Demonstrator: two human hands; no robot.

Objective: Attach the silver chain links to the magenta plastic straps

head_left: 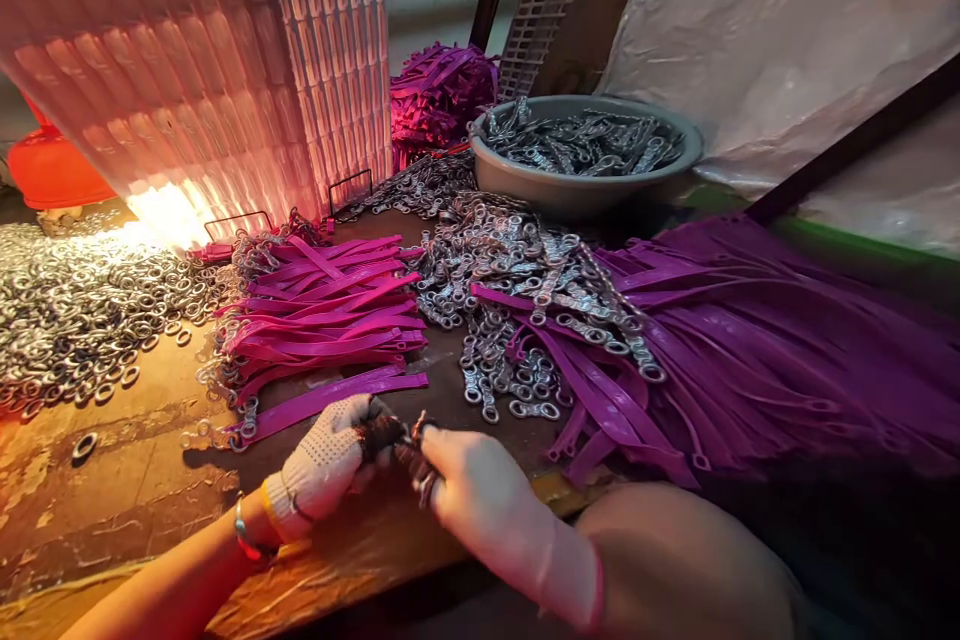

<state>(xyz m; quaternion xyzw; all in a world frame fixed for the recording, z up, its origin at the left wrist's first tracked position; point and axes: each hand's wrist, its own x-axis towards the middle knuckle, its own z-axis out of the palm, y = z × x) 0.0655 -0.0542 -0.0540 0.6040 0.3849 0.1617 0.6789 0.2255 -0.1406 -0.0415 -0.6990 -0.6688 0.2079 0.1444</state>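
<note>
A bare left forearm [180, 575] is stretched in from the lower edge, ending in a left hand [337, 450] covered by a pale, dotted knit glove; it is met by a right hand [476, 485] in a plain pale glove with a pink hem. The fingers of both are curled inward, and a small greyish piece [407, 436] appears to be pinched between the darkened tips, over the worn brown surface [150, 465], presumably kept close for fine control. It is mostly hidden, so its shape cannot be told. Just beyond, flat magenta straps [330, 345] are laid roughly parallel, perhaps so that tangling is avoided. Silvery metal links [502, 260] are heaped beside them, probably for easy reach.
</note>
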